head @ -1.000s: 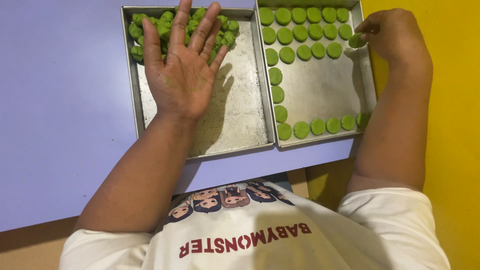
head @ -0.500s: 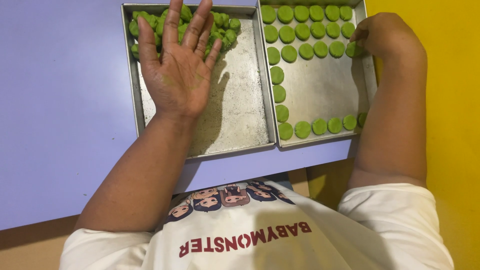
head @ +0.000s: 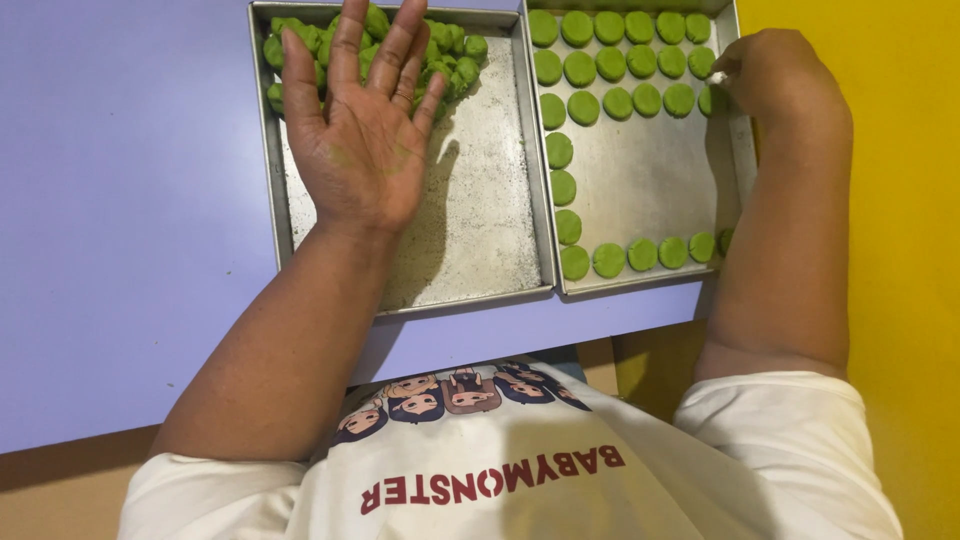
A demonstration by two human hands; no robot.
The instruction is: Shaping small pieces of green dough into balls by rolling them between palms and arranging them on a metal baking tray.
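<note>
Nearest the camera is the person's white printed shirt (head: 500,470), pressed up to the edge of a lilac tabletop (head: 120,200). Both bare forearms reach forward from it over two shallow metal baking trays set side by side, their long walls touching.

The left hand (head: 355,130) lies flat and palm-up over the left tray (head: 480,230), fingers spread wide; this grip is fully open and holds nothing. Its fingertips reach into a loose heap of green dough pieces (head: 440,55) piled along that tray's far end. The near part of the tray floor is bare metal dusted with pale specks.

The right hand (head: 775,80) rests at the far right side of the right tray (head: 650,180), curled with its knuckles toward the camera. Its fingers are bent inward at a green dough disc (head: 712,98) at the end of the second row; whether this grip pinches the disc or only touches it I cannot tell. More flattened green discs (head: 620,28) line the tray's far end in rows, run down its left wall and along its near wall, leaving the middle bare. A yellow surface (head: 900,250) lies to the right of the tabletop.
</note>
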